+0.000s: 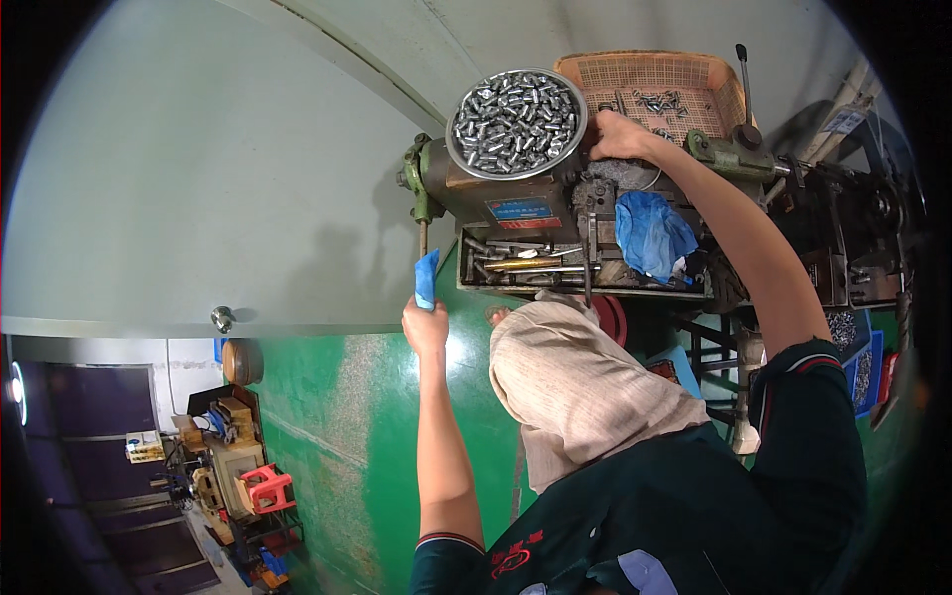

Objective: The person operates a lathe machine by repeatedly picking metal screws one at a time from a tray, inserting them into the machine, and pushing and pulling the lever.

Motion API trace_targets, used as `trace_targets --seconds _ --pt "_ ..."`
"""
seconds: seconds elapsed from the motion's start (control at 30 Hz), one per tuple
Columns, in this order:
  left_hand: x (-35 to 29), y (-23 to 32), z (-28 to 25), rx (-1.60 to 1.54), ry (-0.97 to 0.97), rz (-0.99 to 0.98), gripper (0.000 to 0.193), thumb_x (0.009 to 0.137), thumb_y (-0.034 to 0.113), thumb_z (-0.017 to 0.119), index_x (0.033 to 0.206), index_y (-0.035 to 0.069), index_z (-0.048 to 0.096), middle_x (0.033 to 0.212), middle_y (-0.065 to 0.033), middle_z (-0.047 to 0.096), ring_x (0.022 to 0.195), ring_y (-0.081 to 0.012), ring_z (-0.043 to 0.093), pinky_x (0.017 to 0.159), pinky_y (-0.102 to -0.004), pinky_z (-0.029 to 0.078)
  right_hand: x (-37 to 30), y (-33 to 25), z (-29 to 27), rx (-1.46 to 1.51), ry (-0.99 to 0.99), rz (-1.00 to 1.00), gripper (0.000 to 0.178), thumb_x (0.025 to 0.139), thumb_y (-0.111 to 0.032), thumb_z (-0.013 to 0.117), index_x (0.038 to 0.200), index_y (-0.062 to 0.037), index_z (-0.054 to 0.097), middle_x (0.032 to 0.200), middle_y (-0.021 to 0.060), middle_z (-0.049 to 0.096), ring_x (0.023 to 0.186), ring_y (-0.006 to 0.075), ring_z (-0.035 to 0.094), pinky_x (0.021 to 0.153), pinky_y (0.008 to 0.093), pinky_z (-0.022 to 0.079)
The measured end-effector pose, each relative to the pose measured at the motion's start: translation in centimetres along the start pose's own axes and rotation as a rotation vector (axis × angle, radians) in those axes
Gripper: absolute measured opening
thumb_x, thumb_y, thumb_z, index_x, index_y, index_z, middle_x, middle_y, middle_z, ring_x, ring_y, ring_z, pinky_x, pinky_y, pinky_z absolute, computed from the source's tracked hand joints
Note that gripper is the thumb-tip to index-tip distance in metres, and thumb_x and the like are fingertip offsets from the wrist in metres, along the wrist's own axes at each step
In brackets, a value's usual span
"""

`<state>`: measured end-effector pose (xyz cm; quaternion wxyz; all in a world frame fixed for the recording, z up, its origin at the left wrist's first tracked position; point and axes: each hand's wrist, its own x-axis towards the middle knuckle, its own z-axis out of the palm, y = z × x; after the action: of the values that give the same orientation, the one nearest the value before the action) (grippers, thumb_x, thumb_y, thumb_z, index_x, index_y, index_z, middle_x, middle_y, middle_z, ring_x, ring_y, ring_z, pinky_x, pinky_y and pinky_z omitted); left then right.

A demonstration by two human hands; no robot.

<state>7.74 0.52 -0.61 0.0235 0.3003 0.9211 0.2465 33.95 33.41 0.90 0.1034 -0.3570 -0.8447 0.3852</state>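
Note:
My left hand (426, 327) is closed round the lower end of a lever handle (426, 278) wrapped in blue material. The lever hangs from a green cast bracket (423, 188) at the end of a small bench lathe (511, 203). A round metal bowl (452, 149) heaped with short shiny metal pins (521, 119) rests on top of the machine. Just right of the bowl, my right hand (620, 137) reaches in at the machine's working end, fingers bent together. Its fingertips are partly hidden, and what they hold cannot be made out.
Behind my right hand stands a pinkish plastic basket (645, 67) with some metal parts. A blue cloth (654, 235) lies on the machine bed. Tools fill a tray (526, 260) in front. A beige cloth (585, 372) covers my lap; a red stool (268, 488) stands far left.

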Motion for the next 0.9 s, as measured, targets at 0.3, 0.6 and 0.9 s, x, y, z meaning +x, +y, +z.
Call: trace_targets --seconds 0.3,0.6,0.9 --pt "0.0 0.0 -0.2 0.017 -0.022 -0.007 0.022 0.067 0.014 0.064 0.085 0.002 0.062 0.078 -0.0219 0.062 0.078 -0.0386 0.060 0.070 -0.0448 0.047 -9.5 -4.0 -2.8 0.879 0.021 -0.096 0.010 0.079 -0.006 0.060 0.085 -0.0049 0.051 0.080 0.0039 0.061 0.076 0.0126 0.062 0.069 0.0218 0.047" --pt "0.3 -0.6 0.3 0.035 -0.026 0.007 0.023 0.067 0.015 0.064 0.084 0.000 0.061 0.078 -0.0220 0.063 0.078 -0.0385 0.061 0.070 -0.0449 0.047 -19.3 -9.2 1.9 1.737 -0.009 -0.241 0.029 0.083 -0.012 0.055 0.111 -0.0046 0.053 0.086 0.0081 0.057 0.086 0.0179 0.056 0.079 0.0343 0.045" --pt "0.2 -0.3 0.0 0.047 -0.012 0.027 0.021 0.068 0.015 0.063 0.081 -0.002 0.061 0.077 -0.0227 0.062 0.076 -0.0386 0.061 0.069 -0.0449 0.048 -22.9 -10.6 3.8 1.978 -0.055 -0.328 0.032 0.084 -0.016 0.056 0.114 -0.0040 0.051 0.086 0.0068 0.059 0.087 0.0204 0.058 0.080 0.0352 0.045"
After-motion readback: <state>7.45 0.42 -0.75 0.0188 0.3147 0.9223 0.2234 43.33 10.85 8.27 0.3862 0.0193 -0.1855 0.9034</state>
